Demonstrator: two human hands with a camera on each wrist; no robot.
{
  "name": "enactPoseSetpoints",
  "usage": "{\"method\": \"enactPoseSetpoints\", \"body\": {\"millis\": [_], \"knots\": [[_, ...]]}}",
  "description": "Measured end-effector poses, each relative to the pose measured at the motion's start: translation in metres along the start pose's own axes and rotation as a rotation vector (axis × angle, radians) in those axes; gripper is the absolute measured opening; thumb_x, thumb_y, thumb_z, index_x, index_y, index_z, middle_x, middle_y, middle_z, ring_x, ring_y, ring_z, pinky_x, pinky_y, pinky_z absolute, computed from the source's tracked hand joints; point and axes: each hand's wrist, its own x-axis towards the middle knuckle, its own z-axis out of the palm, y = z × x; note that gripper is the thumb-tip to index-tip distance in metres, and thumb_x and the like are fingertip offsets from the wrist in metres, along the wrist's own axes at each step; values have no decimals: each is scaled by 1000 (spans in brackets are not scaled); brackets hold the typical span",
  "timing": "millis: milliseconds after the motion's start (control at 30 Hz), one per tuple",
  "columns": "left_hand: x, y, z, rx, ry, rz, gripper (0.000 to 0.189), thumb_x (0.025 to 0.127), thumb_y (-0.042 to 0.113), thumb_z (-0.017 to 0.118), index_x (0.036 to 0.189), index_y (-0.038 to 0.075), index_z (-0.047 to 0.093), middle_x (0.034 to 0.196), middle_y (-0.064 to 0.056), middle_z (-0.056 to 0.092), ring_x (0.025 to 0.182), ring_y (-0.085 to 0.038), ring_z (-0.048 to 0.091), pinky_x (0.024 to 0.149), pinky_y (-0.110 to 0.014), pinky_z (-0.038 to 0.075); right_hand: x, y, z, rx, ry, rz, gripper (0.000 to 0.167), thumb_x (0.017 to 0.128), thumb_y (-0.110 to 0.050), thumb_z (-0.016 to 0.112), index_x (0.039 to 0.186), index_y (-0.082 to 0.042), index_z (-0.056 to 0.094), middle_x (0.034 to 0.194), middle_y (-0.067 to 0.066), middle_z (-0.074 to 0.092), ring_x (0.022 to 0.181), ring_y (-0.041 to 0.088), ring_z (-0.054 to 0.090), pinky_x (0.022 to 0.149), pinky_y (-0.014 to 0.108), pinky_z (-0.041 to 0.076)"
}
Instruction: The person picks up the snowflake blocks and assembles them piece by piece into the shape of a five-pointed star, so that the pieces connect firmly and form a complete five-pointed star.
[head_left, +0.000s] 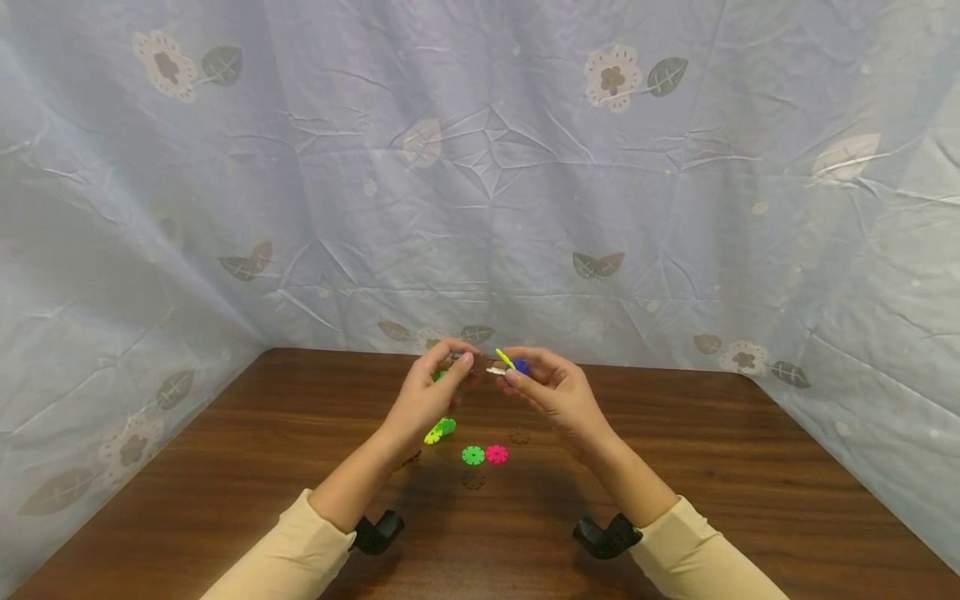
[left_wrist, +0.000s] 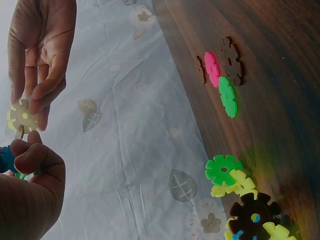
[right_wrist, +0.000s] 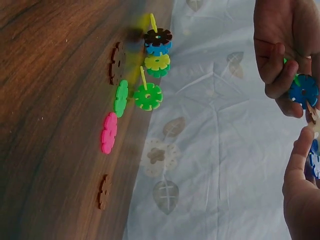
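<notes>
Both hands are raised over the table, close together. My left hand (head_left: 431,390) pinches a small cluster of notched plastic discs: a blue disc (right_wrist: 304,91), a bit of a green disc (head_left: 439,376) and a brown disc (right_wrist: 312,113) at its tip. Opposite it, my right hand (head_left: 562,396) pinches a second cluster, made of a yellow disc (head_left: 505,358), a white disc (head_left: 496,370) and a dark blue disc (head_left: 521,367). In the right wrist view the brown disc meets the white one between the fingertips. Fingers hide parts of both clusters.
On the wooden table (head_left: 712,467) lie a green disc (head_left: 473,455), a pink disc (head_left: 497,454) and two brown discs (right_wrist: 116,63). Joined discs, including a dark brown one (left_wrist: 255,217), stand at the left, partly behind my left forearm. A patterned curtain (head_left: 487,208) surrounds the table's back and sides.
</notes>
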Motion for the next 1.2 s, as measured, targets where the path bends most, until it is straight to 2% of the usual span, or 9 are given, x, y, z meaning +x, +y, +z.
{"method": "enactPoseSetpoints", "body": {"millis": [100, 300, 433, 600, 733, 933, 1200], "knots": [[0, 0, 0, 3, 16, 0, 27, 111, 28, 52, 125, 8, 61, 117, -13, 64, 71, -13, 43, 64, -23, 44, 0, 2, 2, 5, 3, 8, 43, 102, -8, 67, 142, 3, 56, 110, -7, 78, 104, 14, 77, 97, 31, 61], [1, -1, 0, -2, 42, 4, 23, 111, 26, 53, 121, 7, 62, 112, -10, 62, 67, -13, 43, 62, -22, 42, 0, 5, 5, 39, 8, 15, 44, 103, -7, 66, 143, 4, 53, 114, -5, 77, 106, 12, 77, 102, 31, 59], [2, -1, 2, -5, 54, 14, 20, 111, 23, 53, 120, 8, 63, 104, -5, 58, 65, -12, 42, 60, -21, 40, -1, 7, 8, 50, 28, -13, 44, 102, -6, 67, 142, 7, 53, 115, -2, 77, 106, 13, 77, 99, 29, 60], [2, -3, 5, -45, 67, 24, 19, 111, 20, 53, 119, 5, 62, 99, -1, 57, 64, -11, 41, 58, -20, 37, -2, 7, 13, 66, 54, -50, 44, 101, -3, 66, 141, 10, 53, 117, 1, 77, 106, 12, 77, 98, 30, 60], [2, -3, 7, -67, 73, 22, 20, 110, 20, 54, 120, 5, 62, 98, -2, 59, 66, -10, 42, 58, -19, 37, -4, 8, 16, 81, 76, -64, 43, 101, -2, 66, 140, 12, 54, 114, -3, 78, 107, 11, 77, 98, 30, 60], [-1, -1, 7, -70, 70, 5, 20, 111, 21, 53, 120, 5, 62, 96, 1, 57, 67, -10, 41, 59, -19, 36, -5, 8, 19, 101, 85, -60, 42, 102, 0, 64, 139, 13, 53, 111, -8, 78, 106, 10, 77, 98, 28, 60], [1, -2, 8, -81, 74, 9, 21, 110, 21, 54, 120, 5, 63, 96, -2, 56, 69, -11, 42, 60, -20, 36, -5, 8, 19, 109, 85, -50, 41, 102, 0, 64, 139, 12, 53, 114, -2, 76, 107, 12, 77, 99, 30, 59]]}}
